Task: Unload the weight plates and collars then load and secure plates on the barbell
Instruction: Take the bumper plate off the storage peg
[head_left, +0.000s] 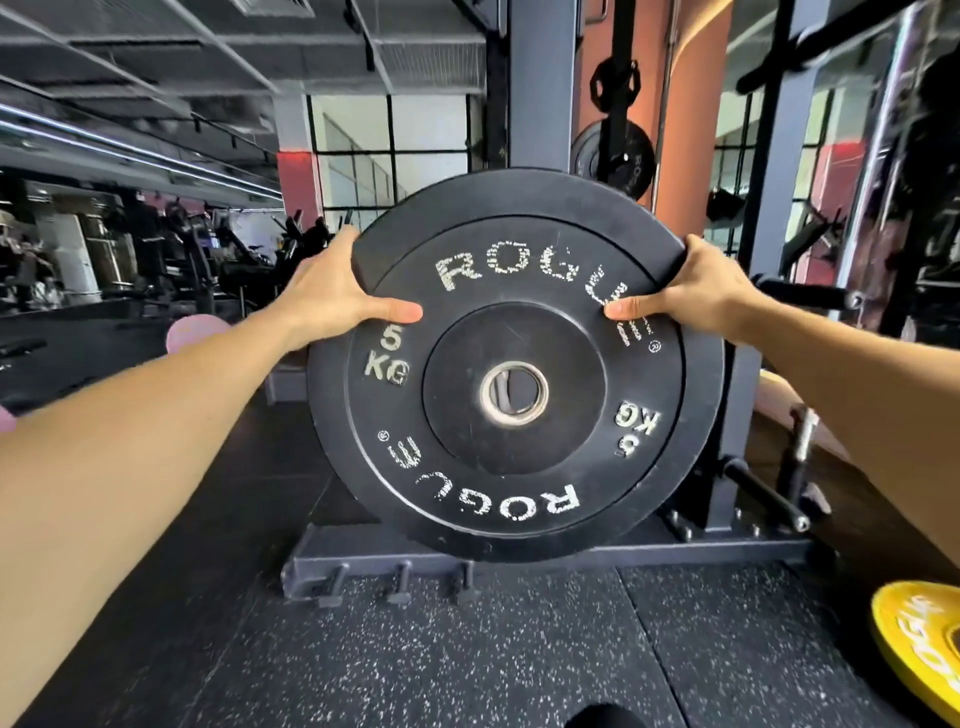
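Note:
A black 5 kg bumper plate (514, 467) with worn white lettering hangs upright in front of me, its steel-ringed centre hole empty. My left hand (332, 291) grips its upper left rim, thumb pressed on the face. My right hand (691, 291) grips the upper right rim the same way. The plate is held above the floor, in front of the grey rack upright (540, 104). No barbell sleeve passes through the hole.
The rack's base beam (675, 556) with short pegs lies just beyond the plate. A storage peg (763, 493) juts out at the lower right. A yellow plate (919, 654) lies flat on the speckled rubber floor at right. Another black plate (613, 161) hangs on the rack behind.

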